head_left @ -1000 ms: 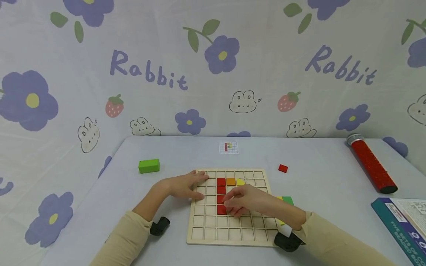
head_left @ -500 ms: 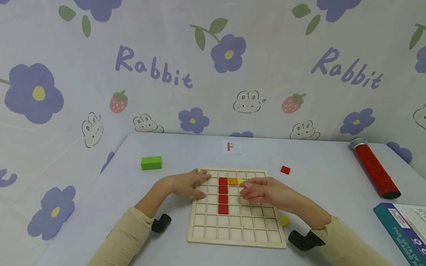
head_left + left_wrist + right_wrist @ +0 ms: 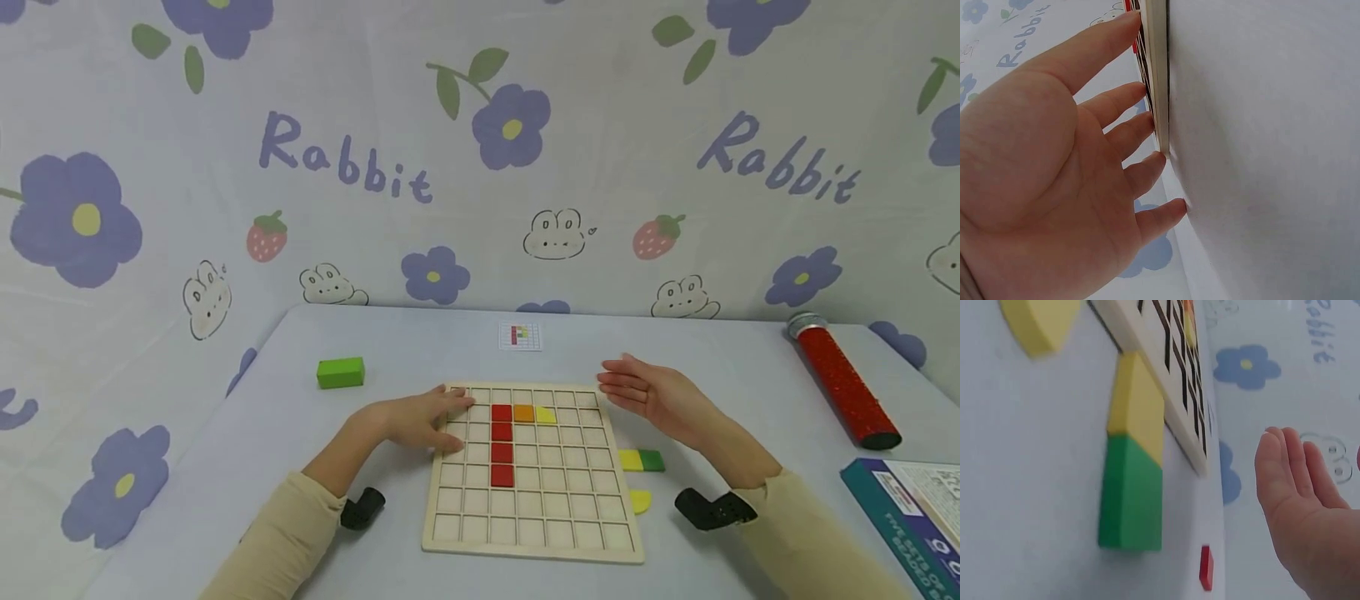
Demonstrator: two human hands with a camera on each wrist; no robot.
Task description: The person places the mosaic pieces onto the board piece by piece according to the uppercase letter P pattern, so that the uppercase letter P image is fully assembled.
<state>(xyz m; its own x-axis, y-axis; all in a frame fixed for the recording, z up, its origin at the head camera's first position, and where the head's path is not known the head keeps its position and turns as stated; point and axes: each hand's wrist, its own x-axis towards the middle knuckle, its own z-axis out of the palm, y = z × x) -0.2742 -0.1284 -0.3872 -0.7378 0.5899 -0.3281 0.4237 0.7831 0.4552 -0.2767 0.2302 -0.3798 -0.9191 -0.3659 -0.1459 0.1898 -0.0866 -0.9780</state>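
Left hand: the left hand [image 3: 417,419] is laid flat at the 9 o'clock edge of the wooden grid board [image 3: 529,525], fingers straight and spread; nothing is gripped. In the left wrist view its fingertips [image 3: 1154,164] are seen touching the board's edge [image 3: 1159,75].

Right hand: the right hand [image 3: 654,394] is held above the table [image 3: 247,467] off the board's 2 o'clock corner, fingers straight and close together, palm turned toward the board. Nothing is held.

Grid board: it lies flat on the table between the two hands. A column of four red tiles [image 3: 502,444] is set in it, left of centre, running toward 6 o'clock.

Top row: an orange tile [image 3: 523,412] is seated just at 3 o'clock of the uppermost red tile, and a yellow piece [image 3: 545,415] lies next to it on the same side.

Loose pieces: a yellow-and-green pair of blocks [image 3: 641,460] lies just beside the board's 3 o'clock edge, touching one another; a rounded yellow piece [image 3: 640,500] lies at 6 o'clock of them. In the right wrist view a small red tile [image 3: 1206,567] is seen on the table near the right hand.

Green block: a green block [image 3: 341,372] lies at 10 o'clock of the board, well apart.

Pattern card: a small card [image 3: 520,337] lies at 12 o'clock of the board.

Far right: a red glitter tube [image 3: 843,382] lies at 3 o'clock, and a box [image 3: 911,517] at 4 o'clock.
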